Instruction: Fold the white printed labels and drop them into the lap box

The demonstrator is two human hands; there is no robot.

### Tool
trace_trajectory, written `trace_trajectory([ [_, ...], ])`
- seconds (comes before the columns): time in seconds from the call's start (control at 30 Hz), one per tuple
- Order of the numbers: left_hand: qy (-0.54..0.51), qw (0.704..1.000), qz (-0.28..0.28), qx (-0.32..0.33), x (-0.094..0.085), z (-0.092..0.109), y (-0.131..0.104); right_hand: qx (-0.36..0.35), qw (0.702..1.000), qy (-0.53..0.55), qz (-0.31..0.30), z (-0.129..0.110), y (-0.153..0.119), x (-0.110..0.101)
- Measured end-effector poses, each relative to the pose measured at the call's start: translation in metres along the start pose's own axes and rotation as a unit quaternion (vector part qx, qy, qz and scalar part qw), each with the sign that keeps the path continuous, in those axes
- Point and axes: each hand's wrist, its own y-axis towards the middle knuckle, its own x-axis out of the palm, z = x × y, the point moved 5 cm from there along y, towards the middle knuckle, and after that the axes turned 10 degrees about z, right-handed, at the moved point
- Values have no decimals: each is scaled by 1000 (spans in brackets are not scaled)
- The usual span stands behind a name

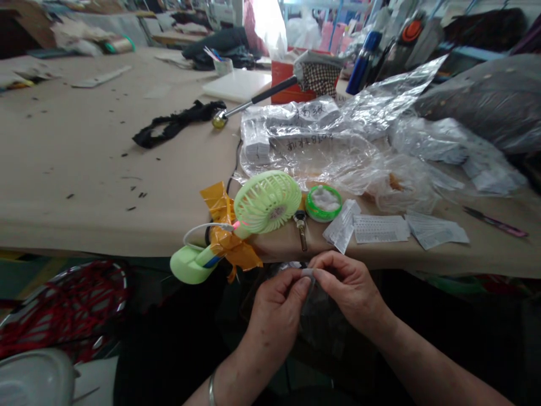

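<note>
Just below the table's front edge, my left hand (275, 307) and my right hand (353, 290) meet, thumbs and fingertips pinched together. Between them is a small whitish strip (307, 272), perhaps a label; both hands grip it, and the fingers cover part of it. Pale, see-through material hangs below the fingertips, too dark to make out. On the table right beyond my hands lie printed paper labels (380, 228) in fanned stacks. A round green dish (311, 212) with white, cotton-like filling (324, 198) stands behind them.
A light green fan (268, 203) is fixed to the table edge with orange tape (239, 251), left of my hands. Clear plastic bags (350, 155) hold paper bundles behind. Pink-handled tweezers or snips (494, 221) lie right. Black cloth (177, 124) lies farther back.
</note>
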Motion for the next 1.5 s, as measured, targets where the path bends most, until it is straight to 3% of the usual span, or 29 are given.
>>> trace_trajectory([
  [0.27, 63, 995, 26, 73, -1, 11, 7, -79, 993, -77, 42, -11, 3, 2],
  [0.8, 126, 980, 22, 151, -1, 10, 15, -108, 986, -113, 55, -8, 5, 1],
  [1.1, 144, 979, 38, 141, -2, 14, 16, -121, 985, -102, 72, -4, 7, 2],
  [1.27, 114, 983, 8, 140, 0, 16, 7, -166, 979, -116, 40, -11, -7, -3],
  [1.4, 125, 984, -6, 127, -4, 2, 4, -250, 949, -190, 36, -25, -17, -24],
  [1.5, 155, 982, 0, 108, -9, -13, 9, -365, 874, -306, 96, -36, -14, -43],
])
